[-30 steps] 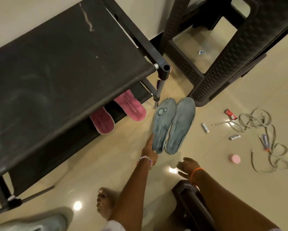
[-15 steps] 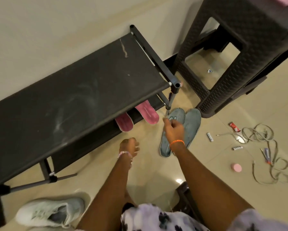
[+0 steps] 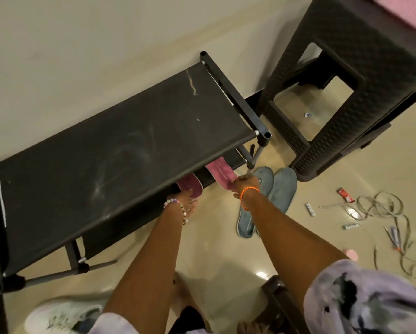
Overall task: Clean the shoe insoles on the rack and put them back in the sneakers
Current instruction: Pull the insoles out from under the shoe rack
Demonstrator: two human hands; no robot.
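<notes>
Two pink insoles stick out from the lower shelf of the black shoe rack [image 3: 130, 153]. My right hand [image 3: 246, 184] grips the near end of the right pink insole [image 3: 220, 173]. My left hand [image 3: 188, 202] reaches under the rack's edge, its straight fingers touching the tip of the left pink insole [image 3: 193, 186]. Two grey-blue insoles [image 3: 283, 189] lie side by side on the floor just right of the rack, partly hidden by my right forearm. A white sneaker [image 3: 65, 317] sits on the floor at the bottom left.
A dark woven-pattern plastic stool [image 3: 346, 92] stands right of the rack against the wall. Loose shoelaces [image 3: 383, 208], small tubes [image 3: 310, 209] and a pink round lid [image 3: 351, 254] are scattered on the tiled floor at right. A low dark stool [image 3: 279, 300] is under me.
My right hand left the grey insoles and moved left onto the right pink insole. My left hand moved up to the left pink insole. The view rose higher.
</notes>
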